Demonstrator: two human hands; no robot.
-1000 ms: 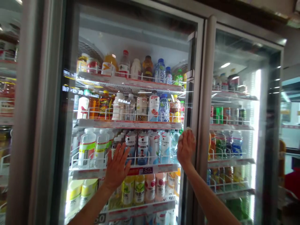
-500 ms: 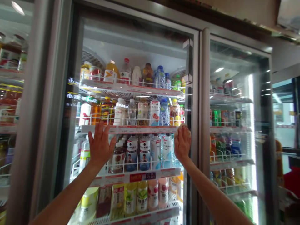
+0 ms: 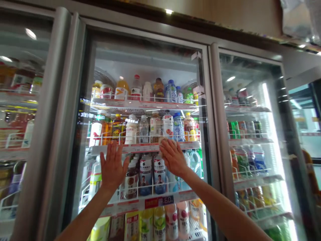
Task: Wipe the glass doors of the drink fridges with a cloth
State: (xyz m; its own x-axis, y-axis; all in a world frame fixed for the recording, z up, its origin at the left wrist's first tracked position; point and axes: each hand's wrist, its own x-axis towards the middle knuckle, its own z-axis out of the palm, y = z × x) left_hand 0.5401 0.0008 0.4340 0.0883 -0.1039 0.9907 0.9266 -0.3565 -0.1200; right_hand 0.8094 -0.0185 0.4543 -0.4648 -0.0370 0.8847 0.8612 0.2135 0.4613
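The glass door (image 3: 147, 50) of a drinks fridge stands closed in front of me. My left hand (image 3: 114, 169) is raised flat to the glass, fingers stretched out and nothing in it. To its right, my right hand (image 3: 174, 159) presses a pale cloth (image 3: 162, 141) against the pane, its fingers laid over the cloth. Most of the cloth is hidden under the palm. Behind the glass, near both hands, bottles such as a dark-blue-labelled bottle (image 3: 145, 175) stand in wire-fronted shelves.
Metal door frames (image 3: 217, 110) divide this door from a second fridge door (image 3: 250, 73) on the right and another glass door (image 3: 25, 80) on the left. A digital display (image 3: 167, 200) sits on a shelf edge inside. Silvery wrapped packages (image 3: 298, 20) lie above at the right.
My right hand has slid the cloth leftwards across the glass, from near the right frame to the middle. The left hand stays up against the pane. The view has shifted slightly.
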